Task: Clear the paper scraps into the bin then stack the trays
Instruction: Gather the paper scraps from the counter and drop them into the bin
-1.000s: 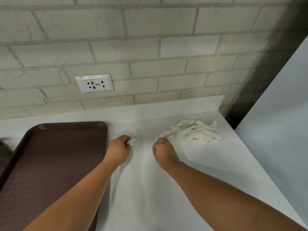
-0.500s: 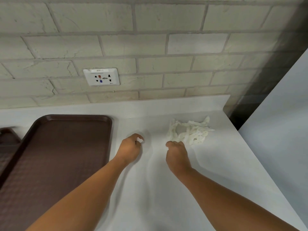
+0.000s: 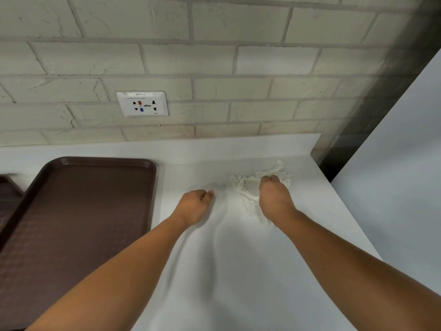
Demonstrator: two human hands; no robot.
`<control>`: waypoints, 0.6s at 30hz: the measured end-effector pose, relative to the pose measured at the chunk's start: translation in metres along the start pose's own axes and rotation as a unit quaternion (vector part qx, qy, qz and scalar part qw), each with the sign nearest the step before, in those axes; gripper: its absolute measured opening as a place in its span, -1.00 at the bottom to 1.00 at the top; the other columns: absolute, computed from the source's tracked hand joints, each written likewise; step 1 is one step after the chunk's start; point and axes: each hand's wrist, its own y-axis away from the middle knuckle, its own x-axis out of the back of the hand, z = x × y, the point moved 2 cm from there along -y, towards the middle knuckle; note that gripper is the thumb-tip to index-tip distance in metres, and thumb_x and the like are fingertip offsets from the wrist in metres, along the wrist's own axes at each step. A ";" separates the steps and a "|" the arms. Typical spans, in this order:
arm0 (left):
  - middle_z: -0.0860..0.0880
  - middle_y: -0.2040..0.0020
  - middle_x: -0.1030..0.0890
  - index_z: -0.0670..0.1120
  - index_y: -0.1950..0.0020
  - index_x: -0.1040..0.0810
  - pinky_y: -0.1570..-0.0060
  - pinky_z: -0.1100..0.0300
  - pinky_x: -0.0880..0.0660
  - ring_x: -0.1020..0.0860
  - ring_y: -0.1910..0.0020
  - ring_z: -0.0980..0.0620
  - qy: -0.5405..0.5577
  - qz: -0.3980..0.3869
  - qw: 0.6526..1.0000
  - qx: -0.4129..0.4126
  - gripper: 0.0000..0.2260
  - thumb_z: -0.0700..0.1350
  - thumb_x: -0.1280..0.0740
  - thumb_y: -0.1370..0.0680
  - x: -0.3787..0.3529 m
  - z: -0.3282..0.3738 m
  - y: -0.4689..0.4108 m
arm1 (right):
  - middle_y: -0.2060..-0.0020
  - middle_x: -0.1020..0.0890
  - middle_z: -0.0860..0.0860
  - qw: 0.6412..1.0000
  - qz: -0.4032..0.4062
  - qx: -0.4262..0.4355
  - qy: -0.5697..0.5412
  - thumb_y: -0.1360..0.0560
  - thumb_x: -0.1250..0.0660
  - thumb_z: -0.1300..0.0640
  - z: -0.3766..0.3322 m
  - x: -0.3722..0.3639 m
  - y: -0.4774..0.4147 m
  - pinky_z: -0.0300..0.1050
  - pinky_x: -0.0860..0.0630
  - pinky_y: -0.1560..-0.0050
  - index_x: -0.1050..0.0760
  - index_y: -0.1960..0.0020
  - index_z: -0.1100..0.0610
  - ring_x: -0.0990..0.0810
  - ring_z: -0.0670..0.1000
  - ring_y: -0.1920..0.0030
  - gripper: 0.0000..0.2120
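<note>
1. Your right hand [image 3: 274, 199] is resting on the paper scraps [image 3: 248, 201], with its fingers curling down into the pile and gripping it. It is the nearer hand for the lift.
2. The pile is trailing left and toward you from those knuckles.
3. Your left hand [image 3: 194, 206] is hovering just left of the pile, clenched. Can't tell if it is pinching a scrap.
4. The white counter [image 3: 238, 271] is carrying it all. The brown tray [image 3: 78, 223] is lying to the left, long axis running away from you, with a second tray [image 3: 7, 194] beyond it.
5. Brick wall [image 3: 214, 56] and socket [image 3: 142, 104] are standing behind. No bin is showing.
</note>
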 end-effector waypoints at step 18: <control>0.01 0.23 -0.55 -0.11 0.10 -0.54 0.23 0.19 -0.38 -0.53 0.18 -0.02 -0.022 -0.013 0.998 -0.065 -0.68 0.09 -0.19 -0.65 -0.013 0.028 0.012 | 0.18 -0.66 0.10 0.900 -0.011 -0.073 -0.430 -0.49 -0.28 0.11 0.035 0.039 0.033 -0.02 -0.55 0.13 -0.62 0.10 0.13 -0.60 0.03 0.19 -0.84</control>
